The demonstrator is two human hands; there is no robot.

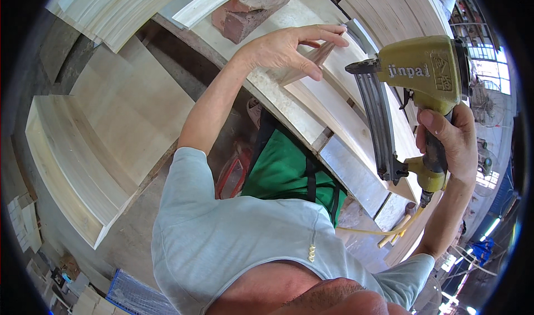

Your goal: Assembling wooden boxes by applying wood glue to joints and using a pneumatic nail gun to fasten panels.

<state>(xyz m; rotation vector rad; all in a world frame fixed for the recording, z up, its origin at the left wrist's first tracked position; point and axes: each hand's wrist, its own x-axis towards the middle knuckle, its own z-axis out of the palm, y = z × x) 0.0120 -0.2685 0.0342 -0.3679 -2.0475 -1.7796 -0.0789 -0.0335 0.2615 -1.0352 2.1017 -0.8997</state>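
My right hand is wrapped round the dark grip of an olive-green pneumatic nail gun, raised above the bench. Its nose points left, and its long dark magazine hangs down toward me. My left hand grips a short wooden end board, thumb on the near side and fingers over the far edge. This board stands across the end of a long pale wooden side board, part of a narrow box-like frame on the bench. A gap separates the gun's nose from the end board.
A reddish brick with a pale wood strip on it sits on the bench. Stacked boards lie at the far side. Wooden trays are piled at left. A yellow hose trails from the gun.
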